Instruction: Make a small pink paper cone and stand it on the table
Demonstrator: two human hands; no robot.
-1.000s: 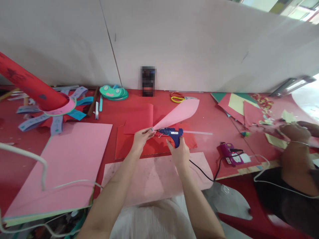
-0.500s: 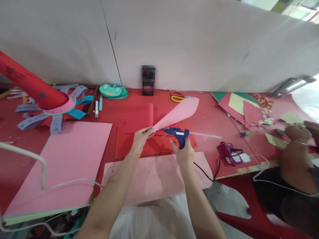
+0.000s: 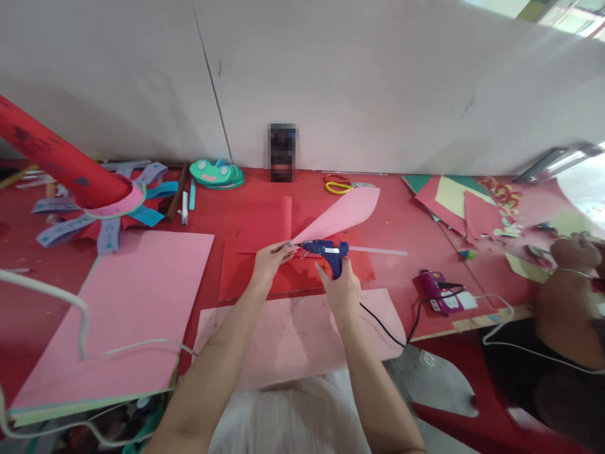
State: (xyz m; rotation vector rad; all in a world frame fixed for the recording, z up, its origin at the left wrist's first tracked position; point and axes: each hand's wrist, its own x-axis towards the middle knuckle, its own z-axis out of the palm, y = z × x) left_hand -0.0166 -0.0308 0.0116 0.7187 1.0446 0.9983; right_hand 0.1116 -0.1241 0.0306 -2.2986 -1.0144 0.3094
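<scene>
My left hand (image 3: 273, 263) pinches the narrow lower end of a pink paper piece (image 3: 345, 214), whose wide rounded part points up and right. Wrapped around the handle of a blue glue gun (image 3: 331, 249) is my right hand (image 3: 341, 284). The gun's nozzle points left, close to my left fingertips and the paper's edge. A clear glue stick (image 3: 382, 251) sticks out of its back. Beneath the hands lie red paper sheets (image 3: 262, 224), and nearer to me a pale pink sheet (image 3: 302, 340). Whether glue is coming out cannot be seen.
Yellow-handled scissors (image 3: 339, 187) lie behind the pink piece. A purple power strip (image 3: 442, 293) feeds the gun's black cord at right. Large pink sheets (image 3: 137, 302) lie left, below a red paper tube (image 3: 61, 164). At far right are another person's hands (image 3: 576, 255).
My right hand has moved the glue gun left, bringing its nozzle closer to my left fingertips. My left hand and the pink paper stay nearly in place.
</scene>
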